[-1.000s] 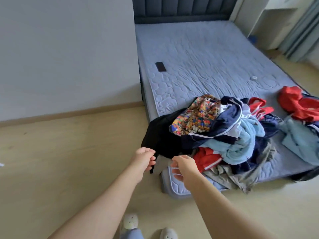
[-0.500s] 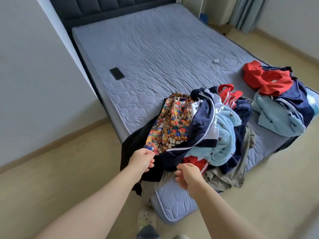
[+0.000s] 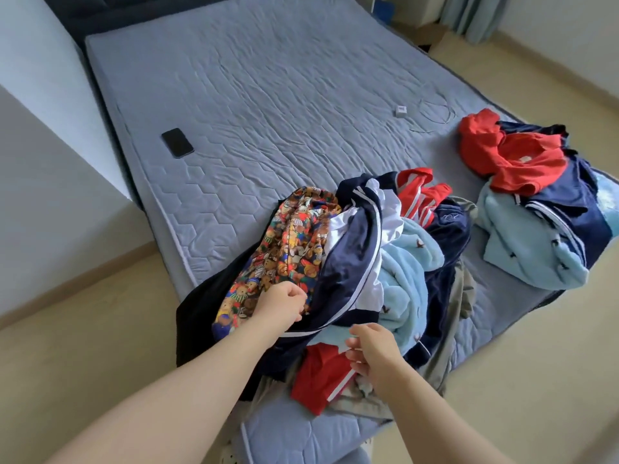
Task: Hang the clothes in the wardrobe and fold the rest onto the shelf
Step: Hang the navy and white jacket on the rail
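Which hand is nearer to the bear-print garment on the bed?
Left. The left hand grips the lower edge of the bear-print garment; the right hand is off to its right, beyond the navy jacket, by the light blue fleece.

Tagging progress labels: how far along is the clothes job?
Done: nothing clearly hung or folded; no wardrobe in view. In hand: left hand grips cloth in the near pile; right hand at its blue fleece, grip unclear. Left: both that and the far pile, heaped on the mattress.
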Motion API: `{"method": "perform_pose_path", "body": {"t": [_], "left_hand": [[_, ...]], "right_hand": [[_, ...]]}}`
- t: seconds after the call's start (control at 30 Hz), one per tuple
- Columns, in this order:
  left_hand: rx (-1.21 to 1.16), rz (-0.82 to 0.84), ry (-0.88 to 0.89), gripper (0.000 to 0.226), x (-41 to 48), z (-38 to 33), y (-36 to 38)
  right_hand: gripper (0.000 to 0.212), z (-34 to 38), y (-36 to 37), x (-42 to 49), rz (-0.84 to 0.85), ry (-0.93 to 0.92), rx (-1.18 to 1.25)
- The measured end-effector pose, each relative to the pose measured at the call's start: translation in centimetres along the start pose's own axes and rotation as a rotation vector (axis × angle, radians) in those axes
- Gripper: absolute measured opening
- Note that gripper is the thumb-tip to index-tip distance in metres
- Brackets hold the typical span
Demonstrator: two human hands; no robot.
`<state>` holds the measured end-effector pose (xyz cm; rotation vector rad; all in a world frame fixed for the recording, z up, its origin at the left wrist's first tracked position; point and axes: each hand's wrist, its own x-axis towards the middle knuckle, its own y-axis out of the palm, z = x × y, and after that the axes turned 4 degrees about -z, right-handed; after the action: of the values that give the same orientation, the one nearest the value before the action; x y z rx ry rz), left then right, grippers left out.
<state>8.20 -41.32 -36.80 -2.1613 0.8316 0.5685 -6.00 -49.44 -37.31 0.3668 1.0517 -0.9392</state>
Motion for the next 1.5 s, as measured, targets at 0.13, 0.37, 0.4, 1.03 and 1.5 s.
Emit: {"method": "perform_pose_path", "body": {"t": [0.13,0.37,0.4,1.03,1.5], "left_hand": [[0.272,-0.039,0.074,0.009,3.8,-1.7,5.1],[0.396,0.020,0.076,0.056,9.6,-3.9,11.2],[0.382,0.037,0.049,0.062,10.2,-4.0,11.8],[-0.202,0.112,0.133,0.027,-1.0,-6.3,2.3],[-0.516,0.101,-0.147,0.040,-8.2,-5.6,-10.3]], "right_hand": [[0.007,1.9,-3.4,4.1,0.008,0.021,-0.031],[0.012,4.8,-6.6,8.7,0.010,0.011,-0.130],[0.012,4.8,-6.9,9.0,0.016,0.024,-0.117],[0.039,9.3,-4.5,4.0,0.214,0.110,0.105],[0.027,12.5,3.2,-10.8,0.372,-0.444,0.062]]}}
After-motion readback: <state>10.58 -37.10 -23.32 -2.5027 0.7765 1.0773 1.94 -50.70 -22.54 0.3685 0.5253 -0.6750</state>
